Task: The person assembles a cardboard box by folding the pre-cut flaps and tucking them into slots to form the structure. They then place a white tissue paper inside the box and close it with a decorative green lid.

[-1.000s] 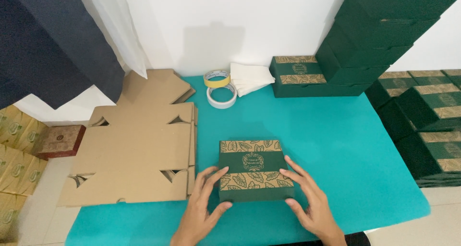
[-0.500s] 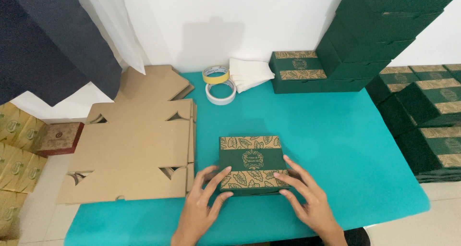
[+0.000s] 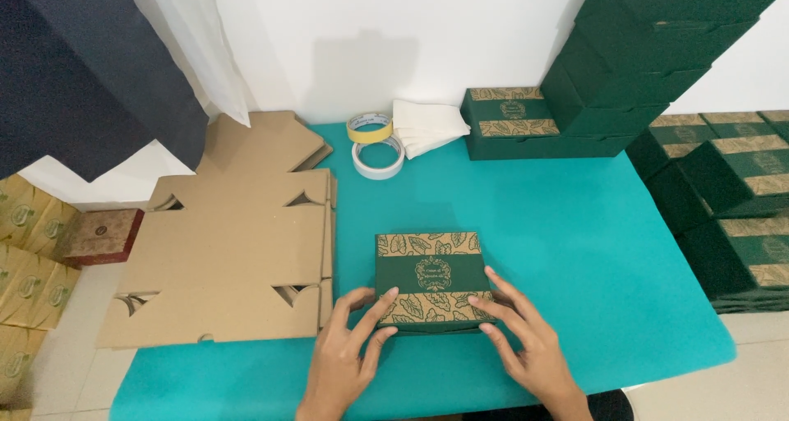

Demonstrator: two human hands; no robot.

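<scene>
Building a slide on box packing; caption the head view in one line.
Both hands, left hand and right hand, press a closed green box on a teal table.

Open teal bench beyond and right of the green leaf-patterned box. Hemmed on the left by stacked flat brown cardboard blanks. Blocked at the far edge by two tape rolls, folded white paper, and stacked dark green boxes.

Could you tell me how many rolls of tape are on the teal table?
2: a yellow-edged tape roll at the back near the wall, and a white tape roll just in front, touching it. Others may be hidden behind the stacked boxes.
</scene>
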